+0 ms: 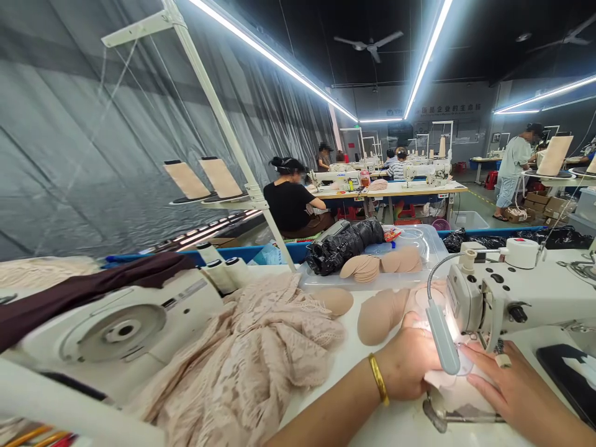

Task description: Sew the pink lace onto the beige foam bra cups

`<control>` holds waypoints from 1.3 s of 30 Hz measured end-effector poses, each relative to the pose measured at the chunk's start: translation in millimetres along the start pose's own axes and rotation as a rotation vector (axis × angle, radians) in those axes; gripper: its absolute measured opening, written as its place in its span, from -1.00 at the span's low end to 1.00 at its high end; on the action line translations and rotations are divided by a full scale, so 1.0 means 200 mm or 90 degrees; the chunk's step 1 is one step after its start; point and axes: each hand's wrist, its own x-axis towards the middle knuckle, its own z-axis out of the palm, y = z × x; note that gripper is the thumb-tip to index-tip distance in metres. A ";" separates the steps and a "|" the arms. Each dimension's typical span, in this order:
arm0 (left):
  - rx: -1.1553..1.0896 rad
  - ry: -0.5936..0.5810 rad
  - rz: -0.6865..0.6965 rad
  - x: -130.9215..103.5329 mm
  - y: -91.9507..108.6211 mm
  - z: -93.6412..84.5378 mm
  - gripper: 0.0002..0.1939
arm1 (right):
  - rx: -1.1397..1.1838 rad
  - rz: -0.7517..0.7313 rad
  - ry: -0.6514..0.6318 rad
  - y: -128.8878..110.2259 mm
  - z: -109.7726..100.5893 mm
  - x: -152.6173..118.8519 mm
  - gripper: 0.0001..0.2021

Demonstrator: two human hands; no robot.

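At the sewing machine (521,285) on the right, a pale beige fabric piece (449,388) lies under the needle area. My left hand (412,360), with a gold bangle at the wrist, is bent closed on the fabric's left side; the lamp covers some of its fingertips. Across from it, my right hand (516,382) rests on the fabric with fingers stretched out and apart. A small grey lamp (442,338) on a bendable neck lights the spot between both hands. Beige oval pads (382,316) lie just beyond my left hand.
Beige lace fabric (261,347) is heaped left of my arm, beside another machine (125,329). A clear plastic bin (428,239) behind holds stacked pads and a black bag (347,245). Thread cones (186,180) stand on a rack. A black-shirted person (288,202) sits farther back.
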 end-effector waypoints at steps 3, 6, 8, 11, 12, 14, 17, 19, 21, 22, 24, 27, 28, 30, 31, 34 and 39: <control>0.000 -0.002 0.010 0.00 -0.01 0.00 -0.90 | 0.037 0.004 0.005 0.00 -0.02 -0.02 -0.59; 0.005 -0.011 0.001 0.01 -0.01 0.00 -0.91 | 0.065 0.006 0.072 0.00 -0.03 -0.04 -0.66; 0.005 -0.011 -0.008 0.01 -0.02 0.00 -0.91 | 0.092 0.012 0.115 0.00 -0.03 -0.03 -0.68; 0.001 -0.012 -0.010 0.01 -0.01 0.01 -0.90 | 0.121 0.040 0.149 -0.01 -0.05 0.00 -0.67; 0.003 -0.013 -0.011 0.01 -0.01 0.01 -0.89 | 0.124 0.050 0.156 -0.01 -0.05 0.00 -0.66; 0.010 -0.006 -0.016 0.01 0.00 0.01 -0.89 | 0.124 0.059 0.162 -0.01 -0.06 0.01 -0.65; 0.006 0.012 -0.027 0.01 0.02 0.01 -0.88 | 0.111 0.053 0.150 -0.01 -0.06 0.01 -0.66; 0.003 0.010 -0.034 0.00 0.03 0.02 -0.87 | 0.096 0.044 0.135 -0.01 -0.06 0.01 -0.65; 0.006 0.007 -0.038 0.00 0.04 0.02 -0.87 | 0.083 0.037 0.127 -0.01 -0.06 0.01 -0.65; 0.007 0.008 -0.038 0.00 0.04 0.02 -0.88 | 0.080 0.035 0.125 -0.01 -0.06 0.00 -0.65; 0.007 0.013 -0.030 0.00 0.03 0.03 -0.88 | 0.087 0.040 0.117 0.00 -0.06 0.00 -0.65; 0.007 0.020 -0.018 0.00 0.02 0.04 -0.89 | 0.097 0.033 0.121 0.00 -0.07 0.00 -0.66; 0.007 0.021 -0.017 0.00 0.01 0.04 -0.90 | 0.099 0.031 0.124 0.00 -0.06 0.00 -0.68; 0.005 0.021 -0.019 -0.01 0.01 0.05 -0.93 | 0.102 0.029 0.131 0.00 -0.06 -0.01 -0.71; 0.004 0.020 -0.020 -0.01 0.01 0.05 -0.93 | 0.102 0.030 0.131 0.00 -0.06 -0.01 -0.72; 0.013 0.017 -0.026 -0.02 0.00 0.06 -0.90 | 0.097 0.022 0.140 0.00 -0.07 -0.01 -0.73; 0.031 0.049 -0.036 -0.02 0.01 0.09 -0.89 | 0.082 -0.008 0.174 -0.01 -0.10 0.02 -0.76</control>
